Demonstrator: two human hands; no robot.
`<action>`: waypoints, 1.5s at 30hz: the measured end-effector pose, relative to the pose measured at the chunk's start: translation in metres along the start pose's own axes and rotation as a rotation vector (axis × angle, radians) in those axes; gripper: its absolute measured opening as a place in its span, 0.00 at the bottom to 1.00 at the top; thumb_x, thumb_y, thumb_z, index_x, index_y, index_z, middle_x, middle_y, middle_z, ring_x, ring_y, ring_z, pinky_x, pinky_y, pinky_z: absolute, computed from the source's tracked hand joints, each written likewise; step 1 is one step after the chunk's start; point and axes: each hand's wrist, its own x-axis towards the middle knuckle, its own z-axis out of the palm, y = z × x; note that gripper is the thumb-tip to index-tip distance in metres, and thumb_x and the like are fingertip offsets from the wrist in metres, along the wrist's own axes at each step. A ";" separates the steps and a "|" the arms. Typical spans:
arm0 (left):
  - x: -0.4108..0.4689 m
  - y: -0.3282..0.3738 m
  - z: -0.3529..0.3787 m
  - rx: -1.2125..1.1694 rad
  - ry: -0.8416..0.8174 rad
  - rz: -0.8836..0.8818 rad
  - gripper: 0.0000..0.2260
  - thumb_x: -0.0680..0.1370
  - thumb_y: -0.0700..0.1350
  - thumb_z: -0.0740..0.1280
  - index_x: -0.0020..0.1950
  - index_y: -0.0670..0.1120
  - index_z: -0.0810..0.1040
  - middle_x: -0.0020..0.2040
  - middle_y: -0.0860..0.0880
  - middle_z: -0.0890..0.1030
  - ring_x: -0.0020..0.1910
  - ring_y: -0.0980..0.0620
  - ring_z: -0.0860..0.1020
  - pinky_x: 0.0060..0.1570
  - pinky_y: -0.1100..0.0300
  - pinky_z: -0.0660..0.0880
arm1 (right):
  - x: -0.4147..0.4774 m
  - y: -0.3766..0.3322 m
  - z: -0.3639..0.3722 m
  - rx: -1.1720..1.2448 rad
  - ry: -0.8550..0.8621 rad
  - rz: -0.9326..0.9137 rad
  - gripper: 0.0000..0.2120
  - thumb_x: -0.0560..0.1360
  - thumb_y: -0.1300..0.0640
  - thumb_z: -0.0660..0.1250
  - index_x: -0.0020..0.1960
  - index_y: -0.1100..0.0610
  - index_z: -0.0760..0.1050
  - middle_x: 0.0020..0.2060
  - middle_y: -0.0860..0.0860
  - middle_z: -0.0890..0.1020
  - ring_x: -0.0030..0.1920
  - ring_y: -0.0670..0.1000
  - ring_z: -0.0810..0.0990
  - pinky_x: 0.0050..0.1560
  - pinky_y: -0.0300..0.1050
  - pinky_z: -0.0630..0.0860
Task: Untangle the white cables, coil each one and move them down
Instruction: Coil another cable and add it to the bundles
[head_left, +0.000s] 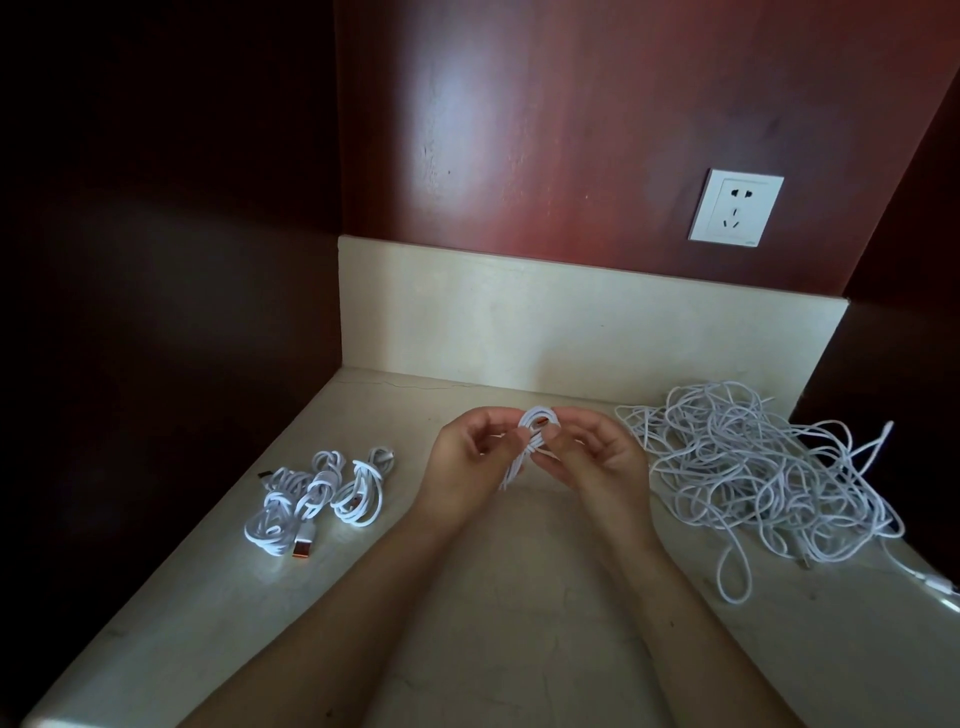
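A folded white cable bundle (525, 448) hangs between my two hands above the middle of the counter, with an orange-tipped plug showing in its top loop. My left hand (470, 447) pinches the bundle from the left. My right hand (597, 454) pinches its top loop from the right. A big tangle of white cables (753, 467) lies on the counter to the right of my hands. To the left lie several coiled white cables (311, 499), close together, one with an orange plug at the front.
The cream counter (493, 597) ends at a low cream backsplash (519, 317) under a red-brown wall with a white socket (735, 207). Dark panels close both sides. A loose cable end (935, 590) trails at the right edge.
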 end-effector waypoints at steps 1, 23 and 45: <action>0.000 0.000 0.000 0.018 0.000 0.014 0.08 0.78 0.34 0.67 0.47 0.46 0.82 0.39 0.52 0.85 0.38 0.55 0.81 0.44 0.52 0.80 | 0.000 0.000 0.000 0.019 0.013 0.013 0.09 0.74 0.69 0.69 0.54 0.66 0.78 0.47 0.59 0.84 0.44 0.50 0.85 0.45 0.43 0.83; 0.001 -0.006 0.003 0.123 -0.069 0.068 0.13 0.77 0.35 0.68 0.51 0.54 0.76 0.41 0.55 0.79 0.39 0.58 0.77 0.42 0.66 0.74 | 0.007 0.008 -0.001 0.292 -0.020 0.136 0.14 0.76 0.75 0.60 0.46 0.57 0.73 0.37 0.53 0.82 0.40 0.51 0.81 0.41 0.41 0.80; -0.001 0.001 -0.008 0.207 -0.041 -0.003 0.07 0.74 0.39 0.74 0.51 0.47 0.84 0.41 0.51 0.85 0.37 0.60 0.80 0.38 0.65 0.75 | 0.006 0.017 -0.007 -0.182 0.036 -0.170 0.06 0.76 0.68 0.68 0.45 0.59 0.75 0.38 0.51 0.84 0.39 0.49 0.83 0.34 0.42 0.80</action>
